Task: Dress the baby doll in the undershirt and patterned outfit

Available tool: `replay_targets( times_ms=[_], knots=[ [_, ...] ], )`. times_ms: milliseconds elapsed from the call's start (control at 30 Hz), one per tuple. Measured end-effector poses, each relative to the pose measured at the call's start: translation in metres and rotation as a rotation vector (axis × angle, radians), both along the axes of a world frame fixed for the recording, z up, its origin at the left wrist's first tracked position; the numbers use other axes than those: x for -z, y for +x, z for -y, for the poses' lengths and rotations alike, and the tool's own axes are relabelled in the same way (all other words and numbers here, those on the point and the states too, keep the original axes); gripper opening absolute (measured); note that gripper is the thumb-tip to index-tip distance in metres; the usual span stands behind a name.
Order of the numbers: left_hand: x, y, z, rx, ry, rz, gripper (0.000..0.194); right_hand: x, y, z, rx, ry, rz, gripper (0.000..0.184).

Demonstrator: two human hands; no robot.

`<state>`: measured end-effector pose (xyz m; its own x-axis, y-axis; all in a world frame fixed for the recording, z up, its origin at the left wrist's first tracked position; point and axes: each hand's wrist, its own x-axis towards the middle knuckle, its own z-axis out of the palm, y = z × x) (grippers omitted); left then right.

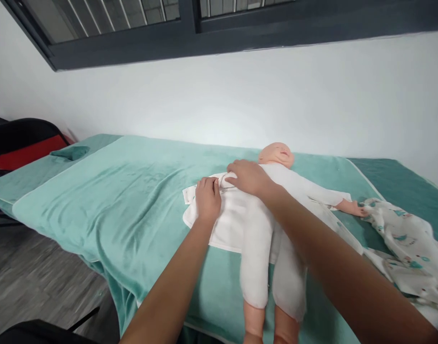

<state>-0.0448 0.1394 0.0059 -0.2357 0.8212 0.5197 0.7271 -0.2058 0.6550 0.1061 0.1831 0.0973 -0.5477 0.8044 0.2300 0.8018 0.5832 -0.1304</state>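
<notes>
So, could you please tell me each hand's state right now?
Left hand: curled at the white clothing; whether it grips cannot be told.
Right hand: bent over white clothing beside the doll; grip cannot be told.

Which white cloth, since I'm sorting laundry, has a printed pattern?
The crumpled cloth on the picture's right; its teal motifs set it apart from the plain white cloth under the doll.

A care-training room, seemingly: a doll [257, 234] on a draped bed [114, 191].
</notes>
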Motion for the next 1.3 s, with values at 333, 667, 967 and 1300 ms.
replay_targets(
  times_ms=[333, 667, 967, 1300],
  knots=[
    [0.001, 0.005, -0.001, -0.356, -0.227, -0.091, 0.030, 0.031, 0.130, 0.051, 0.759, 0.227, -0.668, 0.023],
    [-0.006, 0.009, 0.009, -0.270, -0.087, -0.178, 0.017, 0.031, 0.133, 0.063, 0.886, 0.053, -0.443, 0.035],
    [-0.003, 0.007, 0.014, -0.237, -0.057, -0.125, 0.026, 0.045, 0.136, 0.068, 0.805, -0.150, -0.838, 0.057],
    [-0.007, 0.008, 0.020, -0.180, -0.193, -0.038, 0.024, 0.050, 0.123, 0.067, 0.568, -0.469, -1.340, 0.090]
  ],
)
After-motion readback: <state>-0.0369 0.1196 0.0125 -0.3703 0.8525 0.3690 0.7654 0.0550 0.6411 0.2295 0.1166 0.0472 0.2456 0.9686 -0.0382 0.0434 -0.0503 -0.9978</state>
